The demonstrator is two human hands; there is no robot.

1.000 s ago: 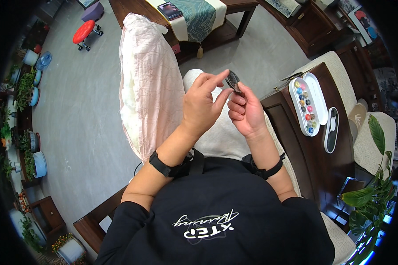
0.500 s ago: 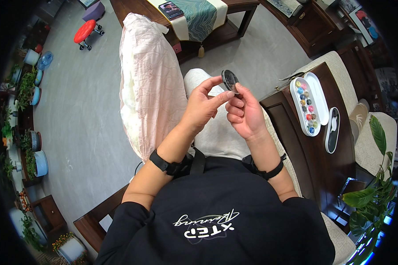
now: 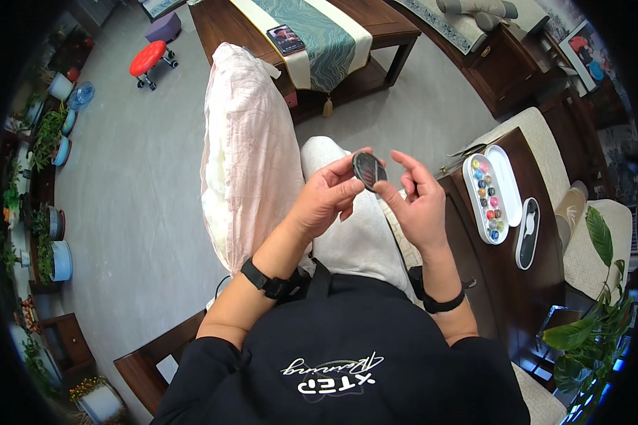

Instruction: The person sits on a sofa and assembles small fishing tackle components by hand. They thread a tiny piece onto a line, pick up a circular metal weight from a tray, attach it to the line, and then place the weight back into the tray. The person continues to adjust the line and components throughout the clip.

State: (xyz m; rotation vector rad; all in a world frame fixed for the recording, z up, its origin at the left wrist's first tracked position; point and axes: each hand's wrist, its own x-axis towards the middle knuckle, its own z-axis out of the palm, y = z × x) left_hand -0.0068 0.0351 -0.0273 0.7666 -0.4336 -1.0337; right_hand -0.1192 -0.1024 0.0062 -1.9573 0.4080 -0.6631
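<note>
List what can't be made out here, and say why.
All in the head view:
Black disc: far side, turned away from the camera.
Right grip: whether its thumb touches the disc, too close to tell.
Colourful balls: surface detail, too small.
Plant: outer part, cut off by the dark rim.

A: Any rm round the dark disc?
B: Yep, gap @ 1 o'clock, over grey flr.
A: Blocked where?
B: Pink cushion @ 9, tbl far @ 11-12, bead case @ 3, R hand @ 4.

L hand in thumb-finger pinch, R hand half-open, close tog.
</note>
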